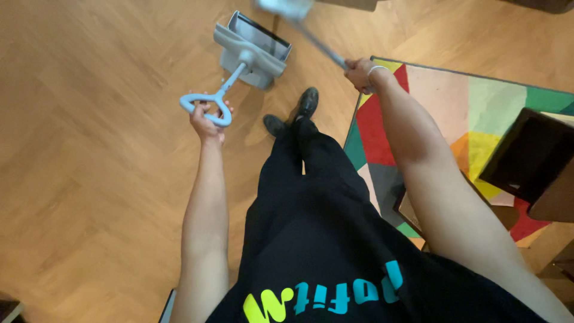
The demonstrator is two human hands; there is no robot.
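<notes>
My left hand (207,121) grips the looped grey handle (206,106) of a long-handled grey dustpan (254,48), which rests on the wooden floor ahead of my feet. My right hand (360,73) is closed around a thin grey pole (320,43) that runs up and to the left. The pole ends in a blurred pale head (286,7) at the top edge, just above the dustpan. My black shoes (293,113) stand just below the dustpan.
A herringbone wooden floor (89,149) spreads to the left. A rug with bright colour blocks (478,113) lies on the right. A dark square piece of furniture (529,152) stands on the rug at the right edge.
</notes>
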